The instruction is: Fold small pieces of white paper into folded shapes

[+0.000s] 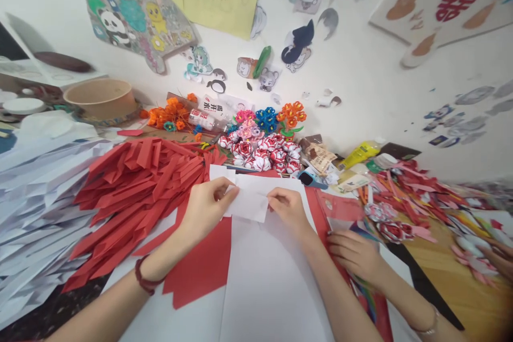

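Note:
My left hand (210, 206), with a dark red bracelet at the wrist, pinches the left edge of a small white paper piece (250, 200) between thumb and fingers. At its right edge my right hand (287, 208) grips the same piece with closed fingertips. The paper is stretched out flat between both hands, above a large white sheet (272, 278). Another white scrap (218, 172) shows just behind my left hand. Red paper (204, 267) lies beneath my left forearm.
Heaps of folded red strips (140, 187) and white strips (44, 192) lie at left. Red-and-white paper flowers (268, 152) stand behind, near a phone (310, 179). Another person's hand (356, 256) is close on the right. More paper pieces (417, 192) lie beyond it.

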Demonstrator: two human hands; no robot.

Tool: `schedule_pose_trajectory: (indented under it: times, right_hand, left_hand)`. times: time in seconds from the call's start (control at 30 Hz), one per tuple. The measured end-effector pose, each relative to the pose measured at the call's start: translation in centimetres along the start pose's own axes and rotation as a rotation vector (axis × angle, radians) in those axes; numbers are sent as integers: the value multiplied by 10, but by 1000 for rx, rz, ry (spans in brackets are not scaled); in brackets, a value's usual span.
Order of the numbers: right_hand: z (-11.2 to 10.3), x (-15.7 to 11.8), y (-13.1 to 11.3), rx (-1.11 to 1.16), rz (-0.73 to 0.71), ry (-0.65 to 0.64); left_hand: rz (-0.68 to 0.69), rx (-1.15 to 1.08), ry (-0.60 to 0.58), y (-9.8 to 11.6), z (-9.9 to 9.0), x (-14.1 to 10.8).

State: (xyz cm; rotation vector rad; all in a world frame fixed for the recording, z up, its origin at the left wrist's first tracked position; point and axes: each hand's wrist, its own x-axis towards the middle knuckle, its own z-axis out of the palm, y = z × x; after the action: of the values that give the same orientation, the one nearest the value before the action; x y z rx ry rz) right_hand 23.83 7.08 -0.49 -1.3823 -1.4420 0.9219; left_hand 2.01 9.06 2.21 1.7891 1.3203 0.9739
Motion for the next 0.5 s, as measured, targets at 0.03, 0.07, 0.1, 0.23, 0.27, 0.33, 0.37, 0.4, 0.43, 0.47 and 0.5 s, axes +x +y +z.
schedule_pose_trajectory:
  times: [0.03, 0.07, 0.1, 0.23, 0.27, 0.33, 0.37, 0.4, 0.43, 0.47, 0.5]
  right_hand:
    - [0, 0, 1, -33, -17, 1]
    - [1, 0, 2, -71, -37, 2]
    - [2, -1, 3, -110, -58, 5]
    - [8, -2, 6, -254, -112, -11]
    - [9, -3, 7, -295, -127, -22]
    - [12, -3, 8, -391, -164, -32]
    - [12, -3, 7, -445, -180, -29]
    - [12, -3, 5, -498, -189, -22]
    - [10, -3, 3, -544, -191, -12]
    - [7, -3, -1, -583, -185, 3]
    - [1, -3, -6, -614, -174, 23]
  left_hand:
    - [3, 7, 1, 0, 0, 0]
    - [7, 14, 0, 0, 0, 0]
    - [11, 23, 1, 0, 0, -1]
    - [43, 119, 26, 0, 1, -1]
    - [53, 149, 33, 1, 1, -1]
    - [76, 209, 42, 1, 2, -2]
    - [88, 238, 42, 1, 3, -3]
    - [98, 266, 42, 2, 4, -4]
    - [108, 289, 39, 1, 4, -4]
    - [117, 307, 35, 1, 5, -5]
    - [125, 318, 31, 1, 5, -6]
